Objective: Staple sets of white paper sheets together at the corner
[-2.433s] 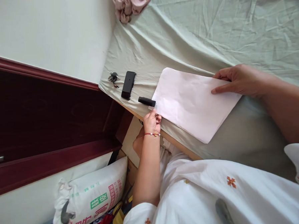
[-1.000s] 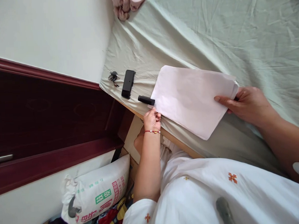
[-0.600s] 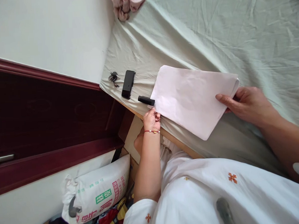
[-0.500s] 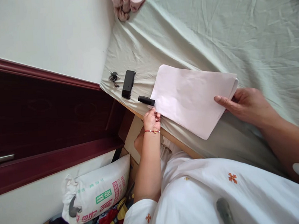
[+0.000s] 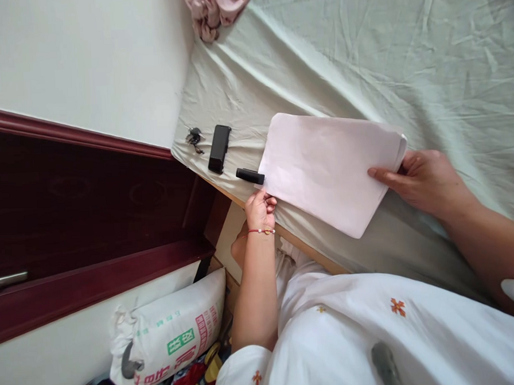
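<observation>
A stack of white paper sheets point(image 5: 324, 169) lies tilted over the pale green bed sheet. My right hand point(image 5: 431, 180) grips its right edge, thumb on top and fingers underneath. At the lower left corner, my left hand point(image 5: 261, 208), with a red beaded bracelet on the wrist, has its fingers closed on the paper's edge. Just above those fingertips, a small black stapler point(image 5: 250, 175) meets the paper corner; its jaw end is too small to make out. Left of it lies a black rectangular case point(image 5: 219, 149).
A bunch of keys point(image 5: 194, 138) rests near the bed's left corner. Pink cloth point(image 5: 217, 11) is bunched at the top against the wall. Below the bed edge stand a dark red door point(image 5: 89, 195) and a white printed sack point(image 5: 173, 329).
Both hands keep their hold on the paper. The view has shifted slightly, and the paper and stapler stay almost in place.
</observation>
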Action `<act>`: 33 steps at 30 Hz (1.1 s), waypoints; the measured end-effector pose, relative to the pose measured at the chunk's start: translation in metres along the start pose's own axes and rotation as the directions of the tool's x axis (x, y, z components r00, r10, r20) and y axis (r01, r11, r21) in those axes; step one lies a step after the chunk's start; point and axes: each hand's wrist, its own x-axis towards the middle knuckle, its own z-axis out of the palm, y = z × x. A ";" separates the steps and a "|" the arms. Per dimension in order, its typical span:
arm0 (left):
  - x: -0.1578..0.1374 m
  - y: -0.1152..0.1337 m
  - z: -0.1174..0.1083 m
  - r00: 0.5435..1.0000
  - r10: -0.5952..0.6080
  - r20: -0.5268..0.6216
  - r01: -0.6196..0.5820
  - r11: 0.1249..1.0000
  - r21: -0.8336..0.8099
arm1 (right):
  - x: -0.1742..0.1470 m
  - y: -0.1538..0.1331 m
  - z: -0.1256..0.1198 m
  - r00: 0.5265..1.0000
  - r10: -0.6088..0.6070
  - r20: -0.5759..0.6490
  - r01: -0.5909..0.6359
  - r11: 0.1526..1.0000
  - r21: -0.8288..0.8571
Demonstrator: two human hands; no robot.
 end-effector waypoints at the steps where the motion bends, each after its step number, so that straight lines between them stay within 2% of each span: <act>1: 0.001 -0.002 -0.001 0.999 0.048 -0.014 -0.048 0.999 0.027 | 0.000 -0.001 -0.001 1.000 0.012 0.009 -0.012 1.000 -0.012; 3: 0.005 -0.007 -0.005 0.980 0.188 -0.066 -0.180 0.978 0.102 | 0.000 -0.002 -0.002 0.999 0.041 0.032 -0.040 0.998 -0.039; 4: 0.007 -0.008 -0.007 0.956 0.277 -0.100 -0.260 0.953 0.157 | 0.000 -0.003 -0.002 0.998 0.048 0.033 -0.047 0.998 -0.047; 5: 0.009 -0.009 -0.009 0.917 0.378 -0.130 -0.343 0.911 0.228 | 0.001 -0.003 -0.002 0.998 0.053 0.033 -0.051 0.997 -0.052; 7: 0.011 -0.009 -0.013 0.795 0.589 -0.142 -0.499 0.769 0.400 | 0.001 -0.004 -0.002 0.998 0.061 0.033 -0.059 0.997 -0.058; 10: 0.012 -0.004 -0.016 0.605 0.796 0.016 -0.651 0.483 0.585 | 0.001 -0.004 -0.002 0.998 0.061 0.029 -0.059 0.997 -0.057; 12: 0.014 -0.001 -0.016 0.523 0.833 0.182 -0.724 0.321 0.611 | 0.000 -0.004 -0.002 0.998 0.058 0.029 -0.056 0.997 -0.058; 13: 0.016 0.000 -0.016 0.498 0.827 0.260 -0.752 0.262 0.605 | 0.000 -0.003 -0.002 0.998 0.056 0.029 -0.055 0.997 -0.057; 15: 0.024 0.001 -0.018 0.481 0.788 0.383 -0.787 0.197 0.584 | 0.000 -0.002 -0.002 0.998 0.060 0.033 -0.058 0.996 -0.062; 19: 0.039 0.004 -0.030 0.502 0.709 0.496 -0.814 0.192 0.549 | 0.000 -0.001 -0.002 0.996 0.079 0.028 -0.077 0.995 -0.070; 24: 0.039 0.007 -0.044 0.490 0.704 0.515 -0.843 0.232 0.485 | 0.000 -0.002 -0.003 0.998 0.054 0.022 -0.053 0.997 -0.058; 30: 0.036 0.007 -0.042 0.517 0.703 0.488 -0.835 0.291 0.467 | 0.001 -0.002 -0.003 1.000 0.025 0.011 -0.024 0.998 -0.053; 33: 0.037 0.009 -0.042 0.514 0.694 0.504 -0.837 0.277 0.471 | 0.001 -0.002 -0.003 0.999 0.028 0.014 -0.028 0.998 -0.061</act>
